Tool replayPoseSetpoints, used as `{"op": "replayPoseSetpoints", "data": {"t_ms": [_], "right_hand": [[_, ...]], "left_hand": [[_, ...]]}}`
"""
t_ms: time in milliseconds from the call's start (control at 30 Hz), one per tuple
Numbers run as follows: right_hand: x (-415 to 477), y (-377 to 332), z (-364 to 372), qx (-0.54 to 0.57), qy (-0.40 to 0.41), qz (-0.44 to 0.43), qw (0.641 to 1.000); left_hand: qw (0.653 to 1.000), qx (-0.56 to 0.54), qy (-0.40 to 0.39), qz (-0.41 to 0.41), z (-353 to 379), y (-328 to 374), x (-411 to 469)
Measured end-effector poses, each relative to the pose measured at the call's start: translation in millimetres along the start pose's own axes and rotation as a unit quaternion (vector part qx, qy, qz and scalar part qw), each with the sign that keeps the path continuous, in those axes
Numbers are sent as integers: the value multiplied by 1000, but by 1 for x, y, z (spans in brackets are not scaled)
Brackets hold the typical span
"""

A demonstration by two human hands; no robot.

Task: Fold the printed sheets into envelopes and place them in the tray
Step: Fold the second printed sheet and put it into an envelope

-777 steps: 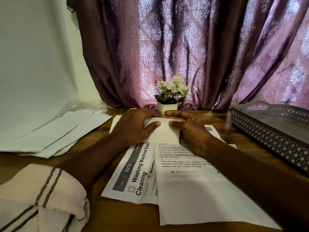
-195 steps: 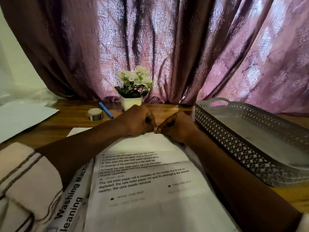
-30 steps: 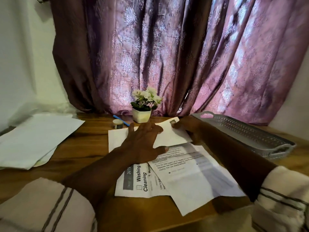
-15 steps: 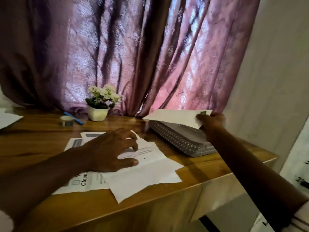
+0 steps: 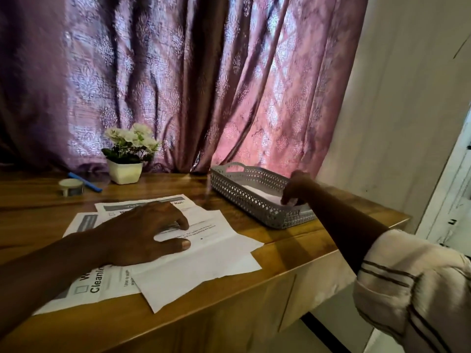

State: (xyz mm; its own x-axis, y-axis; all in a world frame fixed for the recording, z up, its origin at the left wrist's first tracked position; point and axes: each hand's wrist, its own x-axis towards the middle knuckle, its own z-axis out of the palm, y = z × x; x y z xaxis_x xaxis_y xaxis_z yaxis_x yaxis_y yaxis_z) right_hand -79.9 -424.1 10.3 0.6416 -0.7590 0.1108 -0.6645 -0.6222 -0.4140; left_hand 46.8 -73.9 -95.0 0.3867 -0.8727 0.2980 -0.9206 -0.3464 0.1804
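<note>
A grey perforated tray (image 5: 244, 200) stands at the right end of the wooden table. Inside it lies a white folded envelope (image 5: 256, 191). My right hand (image 5: 295, 188) reaches down into the tray, its curled fingertips pinching the envelope's near end. My left hand (image 5: 142, 233) rests flat, fingers spread, on the top printed sheet (image 5: 216, 243). More printed sheets (image 5: 94, 278) lie overlapped beneath it, one headed "Cleaning".
A white pot of flowers (image 5: 125, 171), a tape roll (image 5: 70, 187) and a blue pen (image 5: 88, 184) sit at the back left by the purple curtain (image 5: 204, 85). The table's front edge (image 5: 293, 266) runs close to the sheets. A wall is to the right.
My right hand lifted the folded envelope off the sheets, carried it right over the tray and has lowered it inside. My left hand stayed on the sheets.
</note>
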Motion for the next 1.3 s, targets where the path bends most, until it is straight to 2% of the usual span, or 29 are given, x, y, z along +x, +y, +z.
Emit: {"op": "replayPoseSetpoints", "data": {"t_ms": [67, 167, 267, 333, 367, 433, 500, 533, 600, 633, 667, 767, 867, 967, 1100, 1167, 1300], "right_hand": [[-9, -9, -1, -79, -45, -14, 996], [-9, -12, 4, -194, -54, -61, 978], [-5, -18, 6, -222, 39, -101, 969], [-11, -30, 9, -203, 106, -168, 959], [-17, -36, 14, -174, 110, -210, 956], [-41, -52, 27, -89, 54, -292, 951], [-71, -68, 45, -55, -22, -351, 935], [-80, -75, 55, -62, -26, -375, 924], [-89, -91, 72, -88, 22, -435, 896], [-91, -100, 78, -83, 19, -465, 881], [-94, -109, 84, -72, -18, -488, 870], [-99, -128, 111, -149, -157, -481, 850], [-99, -143, 143, -157, -216, -467, 843], [-104, -163, 157, -150, -208, -481, 838], [-110, -178, 166, -151, -205, -520, 816], [-102, -175, 166, -145, -206, -504, 826], [-76, -160, 161, -135, -177, -427, 876]], "left_hand": [[1000, -14, 6, 2, 0, 0, 0], [1000, -25, 3, -2, 1, -1, -1], [1000, -30, -1, -6, -1, 0, -2], [999, -37, 9, -8, -4, 2, -4], [999, -43, 22, -10, -6, 4, -4], [997, -36, 72, -21, -14, 3, -6], [990, -16, 135, -48, -23, -4, -10], [985, -7, 160, -69, -26, -11, -11], [975, 22, 183, -125, -31, -30, -16], [970, 34, 182, -155, -32, -40, -18], [966, 39, 176, -185, -33, -49, -22], [959, 40, 147, -240, -36, -66, -27], [953, 48, 119, -273, -39, -72, -26], [950, 32, 102, -295, -36, -75, -27], [939, 92, 84, -322, -28, -75, -28], [938, 91, 77, -327, -26, -75, -28], [935, 89, 56, -337, -27, -75, -28]]}}
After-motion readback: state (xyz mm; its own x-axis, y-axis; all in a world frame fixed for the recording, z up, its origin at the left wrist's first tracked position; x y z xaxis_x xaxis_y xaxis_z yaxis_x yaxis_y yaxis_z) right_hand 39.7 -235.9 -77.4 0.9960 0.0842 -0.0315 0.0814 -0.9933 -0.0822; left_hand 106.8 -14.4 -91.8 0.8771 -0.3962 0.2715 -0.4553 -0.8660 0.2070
